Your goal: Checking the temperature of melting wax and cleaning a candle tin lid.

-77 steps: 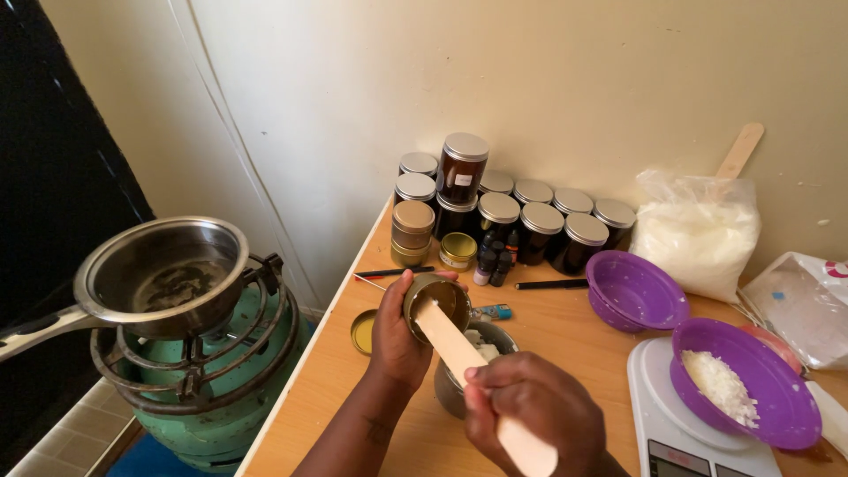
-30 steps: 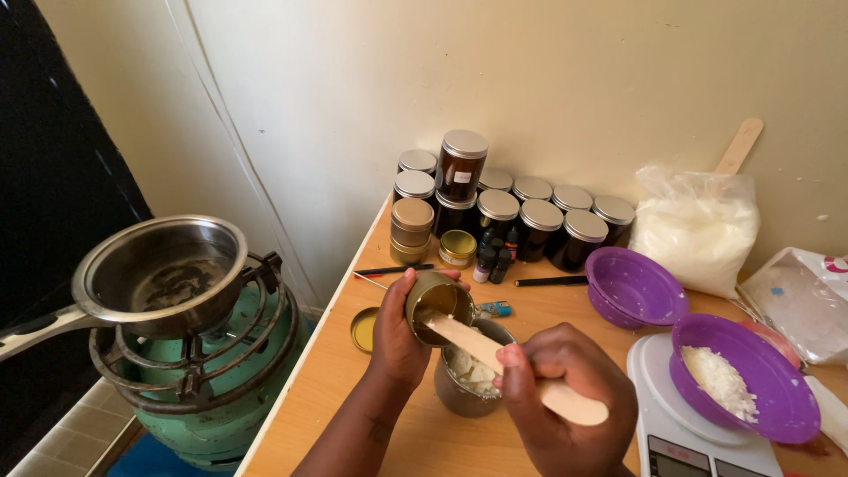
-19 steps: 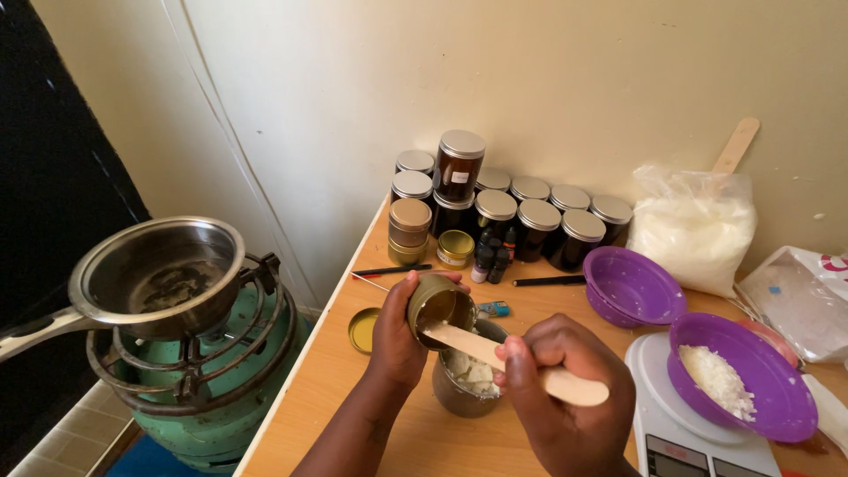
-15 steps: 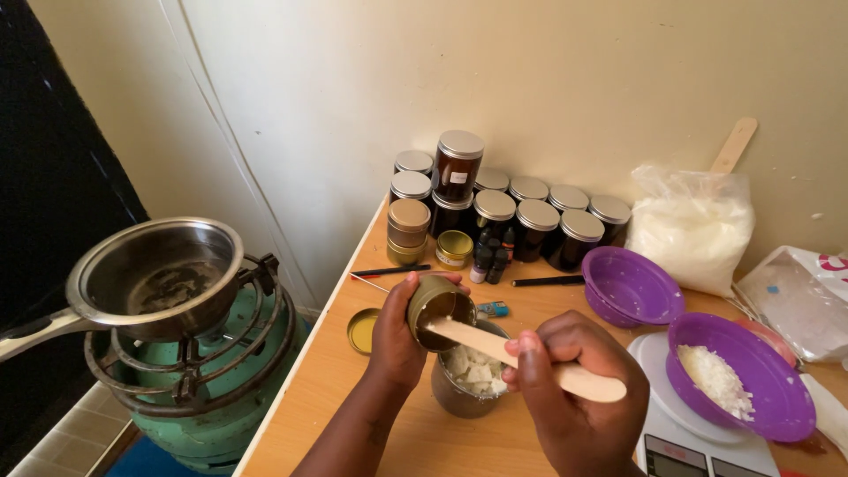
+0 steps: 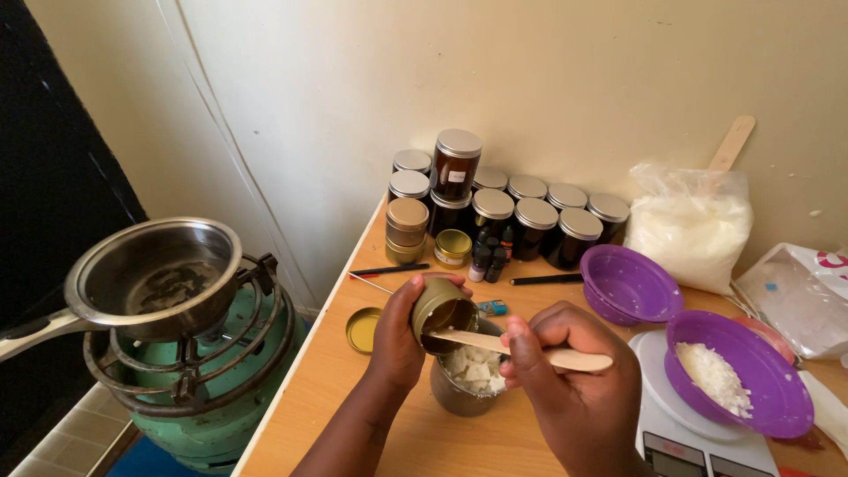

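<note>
My left hand grips a small gold tin, tipped on its side with its mouth facing right over a metal cup. My right hand holds a flat wooden stick, whose tip reaches into the tin's mouth. White wax chunks lie in the metal cup just below the tin. The tin's gold lid rests on the wooden table to the left of my left hand.
A steel saucepan sits on a green gas burner left of the table. Dark jars with silver lids line the wall. Two purple bowls, a scale and a bag of white flakes are at right.
My right hand has swung the stick from steep to nearly level, its tip staying in the tin. More white wax chunks now show in the metal cup below.
</note>
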